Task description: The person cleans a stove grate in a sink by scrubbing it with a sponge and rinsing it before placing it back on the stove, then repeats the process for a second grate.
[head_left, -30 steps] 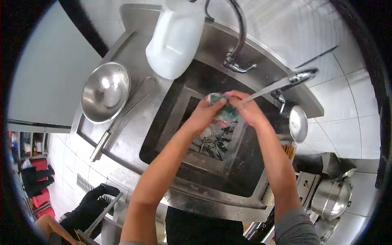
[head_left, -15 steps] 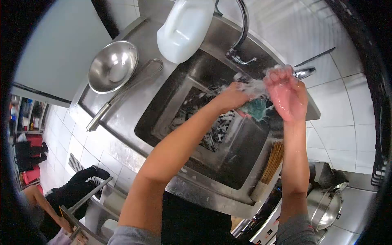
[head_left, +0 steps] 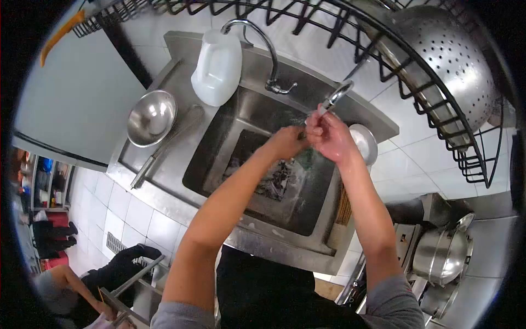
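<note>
My left hand [head_left: 286,143] is closed over the sink [head_left: 219,147], with a green scouring pad [head_left: 303,159] showing just below its fingers. Loosely bent, the wet fingers of my right hand [head_left: 331,138] are right at the mouth of the chrome spout [head_left: 341,92], palm turned up and no object visible in them. My two hands nearly meet in this view. Dark and whitish bits lie on the sink floor beneath them.
A white plastic jug [head_left: 217,71], steel bowl [head_left: 152,119] and whisk [head_left: 164,148] stand left of the sink. A bamboo brush [head_left: 343,208] lies right. Overhead, a black wire rack [head_left: 438,104] holds a colander [head_left: 452,66]. Another person's arm [head_left: 82,285] shows lower left.
My right hand has come in from the right to the spout, and the suds on it are mostly gone. My left hand has shifted left with the pad. The view has tilted up, showing the rack.
</note>
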`<state>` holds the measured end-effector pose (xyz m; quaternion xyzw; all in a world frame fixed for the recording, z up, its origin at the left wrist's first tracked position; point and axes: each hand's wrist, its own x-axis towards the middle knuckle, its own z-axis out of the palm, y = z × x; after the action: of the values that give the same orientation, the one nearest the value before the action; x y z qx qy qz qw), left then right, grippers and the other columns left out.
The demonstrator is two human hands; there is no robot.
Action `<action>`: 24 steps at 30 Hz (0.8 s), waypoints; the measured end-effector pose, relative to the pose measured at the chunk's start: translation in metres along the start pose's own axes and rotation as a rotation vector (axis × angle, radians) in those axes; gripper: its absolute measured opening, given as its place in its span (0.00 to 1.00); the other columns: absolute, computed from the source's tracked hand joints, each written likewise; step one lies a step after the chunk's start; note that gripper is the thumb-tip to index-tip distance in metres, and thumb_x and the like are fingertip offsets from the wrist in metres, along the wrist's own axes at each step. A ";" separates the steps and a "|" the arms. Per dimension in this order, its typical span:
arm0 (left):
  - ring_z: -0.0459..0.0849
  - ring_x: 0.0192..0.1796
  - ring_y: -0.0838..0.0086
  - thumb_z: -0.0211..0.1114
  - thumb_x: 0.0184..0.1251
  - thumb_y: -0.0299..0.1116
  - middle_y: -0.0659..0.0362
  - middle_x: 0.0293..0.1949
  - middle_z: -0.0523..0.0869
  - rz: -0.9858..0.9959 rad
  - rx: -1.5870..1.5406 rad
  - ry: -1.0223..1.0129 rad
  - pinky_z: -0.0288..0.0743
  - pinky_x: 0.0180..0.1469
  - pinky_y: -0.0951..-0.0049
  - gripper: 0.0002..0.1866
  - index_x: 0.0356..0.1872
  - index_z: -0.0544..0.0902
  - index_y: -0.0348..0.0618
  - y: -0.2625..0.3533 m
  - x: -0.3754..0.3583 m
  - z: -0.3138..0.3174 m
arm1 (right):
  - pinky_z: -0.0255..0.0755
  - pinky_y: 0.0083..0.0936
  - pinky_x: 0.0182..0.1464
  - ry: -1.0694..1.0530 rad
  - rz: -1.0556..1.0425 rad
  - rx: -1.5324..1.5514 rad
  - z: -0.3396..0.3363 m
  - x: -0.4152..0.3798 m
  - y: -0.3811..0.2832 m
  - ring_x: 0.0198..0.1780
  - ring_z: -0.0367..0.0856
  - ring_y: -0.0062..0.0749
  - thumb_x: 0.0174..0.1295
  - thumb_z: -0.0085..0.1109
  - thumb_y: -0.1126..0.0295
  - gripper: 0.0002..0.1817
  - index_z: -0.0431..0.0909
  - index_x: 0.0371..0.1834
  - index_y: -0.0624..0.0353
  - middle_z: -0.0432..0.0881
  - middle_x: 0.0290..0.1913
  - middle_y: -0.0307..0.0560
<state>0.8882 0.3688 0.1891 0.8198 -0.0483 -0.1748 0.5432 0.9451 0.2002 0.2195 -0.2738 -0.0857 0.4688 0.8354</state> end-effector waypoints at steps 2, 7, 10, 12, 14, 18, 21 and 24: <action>0.85 0.43 0.48 0.64 0.64 0.39 0.42 0.39 0.86 0.167 0.335 0.290 0.79 0.45 0.51 0.18 0.50 0.81 0.40 -0.037 -0.005 0.002 | 0.74 0.25 0.40 0.162 -0.046 -0.110 0.006 0.009 0.004 0.36 0.79 0.28 0.70 0.57 0.63 0.11 0.78 0.42 0.61 0.81 0.37 0.41; 0.84 0.44 0.45 0.62 0.66 0.39 0.43 0.39 0.86 -0.116 0.592 0.631 0.76 0.45 0.48 0.19 0.56 0.77 0.46 -0.079 -0.110 -0.064 | 0.75 0.27 0.42 0.083 -0.039 -0.331 0.017 0.019 -0.002 0.36 0.81 0.30 0.72 0.53 0.59 0.15 0.79 0.39 0.60 0.82 0.37 0.42; 0.83 0.47 0.44 0.61 0.69 0.41 0.41 0.43 0.86 -0.253 0.598 0.768 0.76 0.47 0.51 0.18 0.54 0.78 0.42 -0.115 -0.175 -0.107 | 0.77 0.31 0.52 0.186 0.095 -0.483 0.027 0.014 -0.002 0.47 0.84 0.38 0.72 0.53 0.60 0.17 0.79 0.47 0.66 0.84 0.45 0.52; 0.84 0.48 0.45 0.61 0.70 0.40 0.40 0.44 0.85 -0.271 0.561 0.720 0.76 0.48 0.53 0.19 0.54 0.78 0.37 -0.121 -0.208 -0.128 | 0.76 0.35 0.61 0.206 0.229 -0.647 0.032 0.010 -0.004 0.57 0.82 0.45 0.71 0.53 0.64 0.19 0.76 0.54 0.71 0.82 0.54 0.61; 0.82 0.52 0.46 0.62 0.67 0.35 0.39 0.49 0.83 -0.324 0.571 0.700 0.74 0.52 0.52 0.19 0.55 0.78 0.37 -0.129 -0.228 -0.135 | 0.76 0.34 0.61 0.161 0.228 -0.659 0.032 0.010 -0.004 0.56 0.82 0.44 0.72 0.52 0.64 0.19 0.76 0.55 0.71 0.82 0.54 0.60; 0.74 0.57 0.45 0.66 0.56 0.29 0.41 0.53 0.77 -0.199 1.121 0.941 0.68 0.58 0.50 0.23 0.56 0.79 0.40 -0.131 -0.235 -0.125 | 0.74 0.33 0.64 0.193 0.262 -0.704 0.033 0.023 -0.003 0.58 0.81 0.43 0.72 0.51 0.65 0.20 0.74 0.58 0.72 0.81 0.55 0.60; 0.80 0.45 0.50 0.63 0.63 0.36 0.46 0.41 0.82 0.157 0.880 0.825 0.74 0.50 0.52 0.15 0.47 0.79 0.37 -0.141 -0.183 -0.079 | 0.71 0.36 0.66 0.062 0.303 -0.697 0.033 0.033 0.000 0.62 0.78 0.45 0.73 0.50 0.66 0.21 0.72 0.62 0.70 0.79 0.58 0.60; 0.81 0.53 0.42 0.63 0.66 0.45 0.38 0.51 0.82 -0.355 0.350 0.262 0.74 0.56 0.52 0.25 0.53 0.78 0.33 -0.193 -0.100 -0.035 | 0.69 0.35 0.67 0.124 0.306 -0.686 0.022 0.047 0.013 0.63 0.77 0.41 0.73 0.51 0.66 0.22 0.71 0.63 0.69 0.77 0.61 0.57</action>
<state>0.7855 0.5046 0.0493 0.9123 0.1372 -0.1485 0.3561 0.9522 0.2528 0.2259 -0.5751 -0.1452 0.5147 0.6192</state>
